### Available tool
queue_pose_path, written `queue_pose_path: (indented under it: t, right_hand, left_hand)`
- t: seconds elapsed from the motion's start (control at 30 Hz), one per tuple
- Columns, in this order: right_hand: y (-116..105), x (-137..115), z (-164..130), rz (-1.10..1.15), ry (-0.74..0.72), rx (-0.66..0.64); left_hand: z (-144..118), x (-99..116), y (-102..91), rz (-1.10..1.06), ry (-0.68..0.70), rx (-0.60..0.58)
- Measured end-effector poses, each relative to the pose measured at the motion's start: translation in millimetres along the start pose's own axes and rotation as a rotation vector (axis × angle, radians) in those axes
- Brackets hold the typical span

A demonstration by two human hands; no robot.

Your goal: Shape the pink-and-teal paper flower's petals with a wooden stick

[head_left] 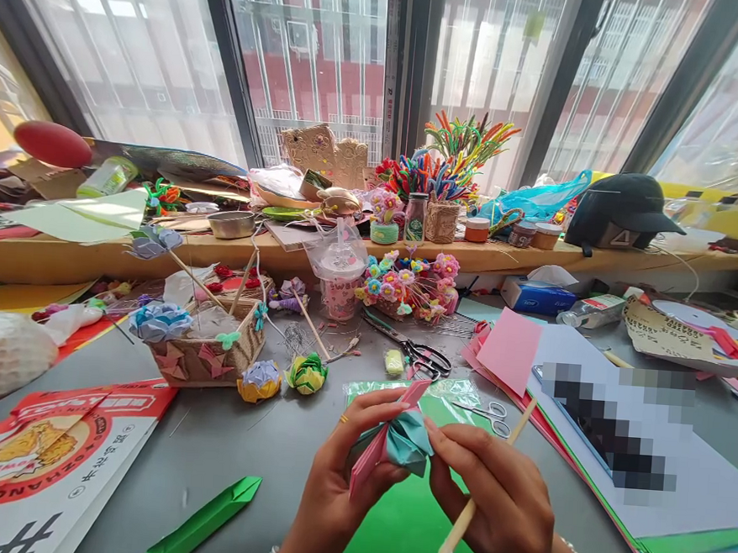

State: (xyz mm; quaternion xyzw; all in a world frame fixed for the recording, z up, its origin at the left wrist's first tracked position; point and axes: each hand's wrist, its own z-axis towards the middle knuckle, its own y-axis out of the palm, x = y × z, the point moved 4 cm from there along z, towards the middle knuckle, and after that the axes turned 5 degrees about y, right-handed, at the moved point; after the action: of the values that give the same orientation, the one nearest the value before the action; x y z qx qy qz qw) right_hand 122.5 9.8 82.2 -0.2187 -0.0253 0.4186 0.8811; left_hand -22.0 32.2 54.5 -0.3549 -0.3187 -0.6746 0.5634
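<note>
Here, a teal-and-pink paper flower (399,443) sits at 6 o'clock, pinched in both hands over the table (237,444).
Likely light and easily crushed, so hold the folded edges: left hand (342,477) fingers grasp the pink strip; right hand (498,496) clasps petals and stick (458,527); scissors (423,356) at 12 o'clock.

Head view, forward-down, seemingly close.
</note>
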Motion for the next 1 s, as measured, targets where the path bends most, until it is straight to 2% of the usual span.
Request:
queue_pose_path:
  t: [0.17,0.27,0.37,0.47,0.53,0.63,0.7,0.8,1.0]
  right_hand:
    - [6.3,7.3,-1.5,0.075,0.065,-0.069]
    - [8.6,17.3,1.4,0.223,0.237,-0.157]
    - [8.3,28.2,4.2,0.329,0.465,-0.216]
    - [3.2,34.9,7.0,0.332,0.540,-0.192]
    - [0.4,34.9,8.1,0.333,0.463,-0.188]
    - [-0.2,28.4,6.2,0.292,0.214,-0.239]
    - [1.4,25.6,2.5,0.220,0.101,-0.272]
    - [3.8,25.6,-1.9,0.166,0.063,-0.293]
    - [6.3,22.6,-1.6,0.156,0.036,-0.270]
  left_hand:
    - [0.3,0.1,-2.0,0.053,-0.013,0.027]
    - [-1.0,-1.5,-1.9,0.118,-0.039,0.060]
    - [-2.0,-2.1,-0.6,0.241,0.025,0.077]
    - [-2.1,-3.5,-0.2,0.364,0.107,0.098]
    - [-1.6,-4.3,-0.6,0.416,0.134,0.097]
    - [-0.3,-3.9,-1.8,0.439,0.123,0.064]
    - [0.7,-3.0,-2.3,0.417,0.088,0.027]
    - [1.3,-1.6,-2.2,0.364,0.049,-0.004]
    - [1.0,-3.7,-1.1,0.174,-0.019,0.078]
